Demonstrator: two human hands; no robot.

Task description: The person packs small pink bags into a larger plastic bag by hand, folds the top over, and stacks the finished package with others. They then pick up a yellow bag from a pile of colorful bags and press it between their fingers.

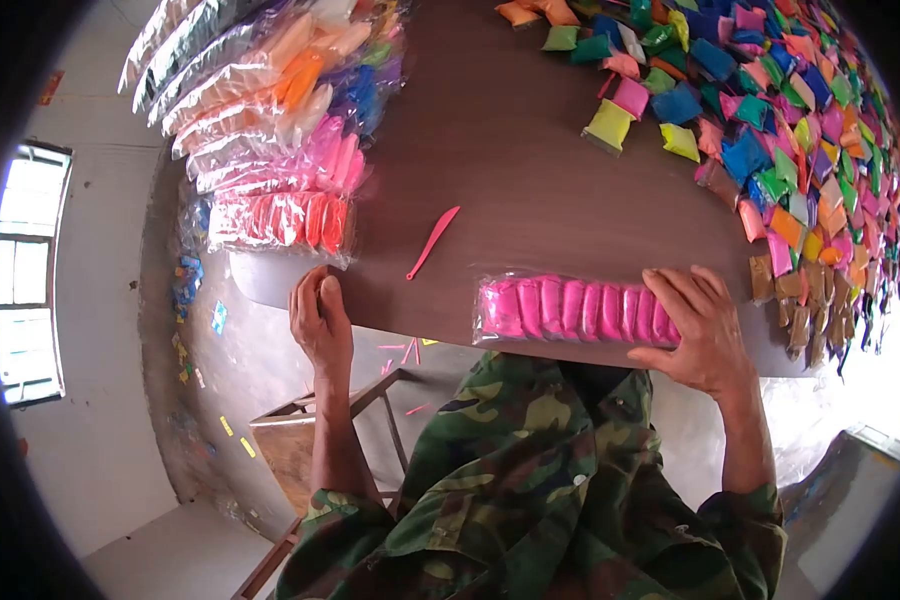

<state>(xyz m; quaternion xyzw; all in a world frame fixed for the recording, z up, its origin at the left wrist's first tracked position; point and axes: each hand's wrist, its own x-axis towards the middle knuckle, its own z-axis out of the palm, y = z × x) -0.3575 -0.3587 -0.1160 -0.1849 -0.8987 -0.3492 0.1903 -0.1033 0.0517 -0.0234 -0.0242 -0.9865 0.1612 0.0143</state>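
A clear bag holding a row of pink packets [570, 308] lies along the table's near edge. My right hand [698, 325] spans its right end, fingertips at the far side and thumb at the near side. My left hand [320, 315] rests at the table edge left of the bag, its fingers curled in and nothing visible in them. Between the hands and farther back lies a pink plastic knife [433, 243], touched by neither hand.
Clear bags of coloured packets [280, 222] are stacked at the left of the brown table [490, 130]. Many small coloured packets [740, 150] heap up at the right. A wooden stool [300, 450] stands below, with scraps on the floor.
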